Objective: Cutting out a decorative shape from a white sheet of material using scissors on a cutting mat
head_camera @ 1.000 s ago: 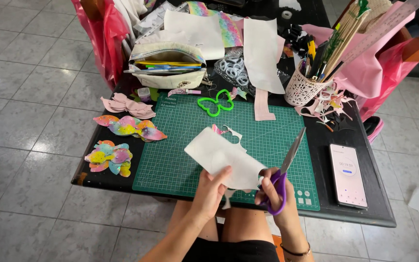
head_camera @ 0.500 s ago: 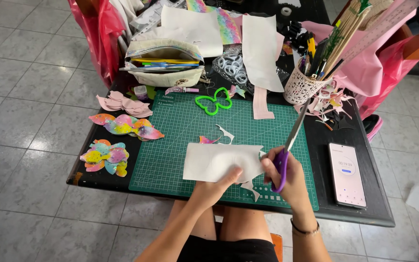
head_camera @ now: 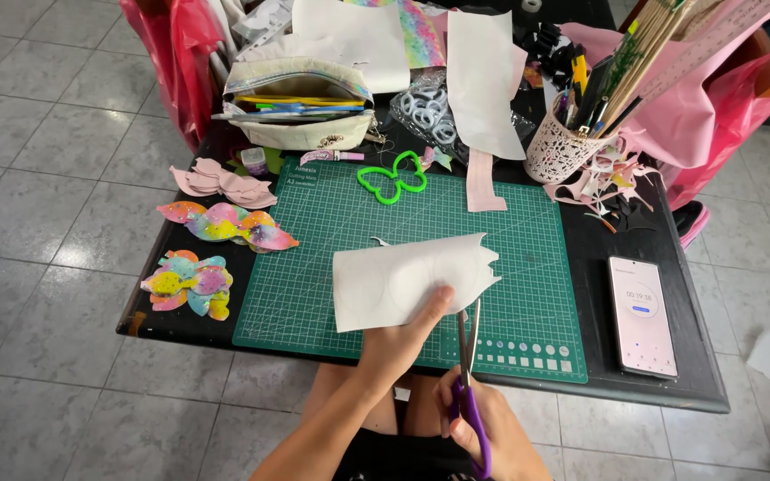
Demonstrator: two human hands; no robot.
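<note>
My left hand (head_camera: 400, 343) holds a white sheet (head_camera: 394, 279) with faint traced outlines and a jagged right edge, raised over the green cutting mat (head_camera: 340, 214). My right hand (head_camera: 487, 428) grips purple-handled scissors (head_camera: 468, 356) below the sheet, blades pointing up at its lower edge. A green butterfly-shaped template (head_camera: 391, 179) lies at the mat's far edge.
Pink cut shapes (head_camera: 221, 183) and rainbow-coloured cut shapes (head_camera: 229, 224) lie left of the mat, with more at the table's left edge. A phone (head_camera: 641, 313) rests on the right. A pencil pouch (head_camera: 298, 105), white tool cup (head_camera: 558, 151), rings and paper sheets crowd the back. Tiled floor surrounds the black table.
The sheet has turned to lie level and lifted nearer me. My right hand with the scissors dropped from the sheet's right side to beneath its lower edge, blades now upright.
</note>
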